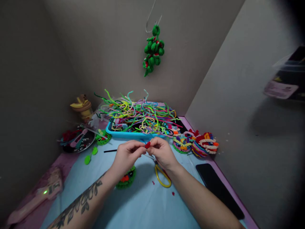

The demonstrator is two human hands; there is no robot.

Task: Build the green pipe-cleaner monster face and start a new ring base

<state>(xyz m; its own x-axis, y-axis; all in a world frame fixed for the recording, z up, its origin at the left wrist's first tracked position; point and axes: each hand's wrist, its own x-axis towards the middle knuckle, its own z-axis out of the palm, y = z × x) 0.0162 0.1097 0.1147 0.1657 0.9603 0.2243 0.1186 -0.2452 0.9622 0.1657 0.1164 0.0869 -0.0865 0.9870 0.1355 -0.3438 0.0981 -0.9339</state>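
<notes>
A small red fuzzy piece (147,145) is pinched between my hands above the table's light blue cover. My left hand (128,154) has thumb and forefinger closed at its left side. My right hand (164,153) grips it from the right, fingertips pressed together. Below my right hand lie scissors with yellow handles (164,181), their blades partly hidden. Under my left wrist sits a round green pipe-cleaner figure (128,178) with orange and black parts, partly covered by my arm. Tiny red scraps (173,193) lie near the scissors.
Behind my hands, a blue tray (119,135) overflows with pipe cleaners (143,114). Finished colourful figures (202,144) and a black phone (218,187) lie at right. A pink glue gun (40,197), metal bowl (79,144) and green pieces (87,159) are at left. Green figures (153,51) hang above.
</notes>
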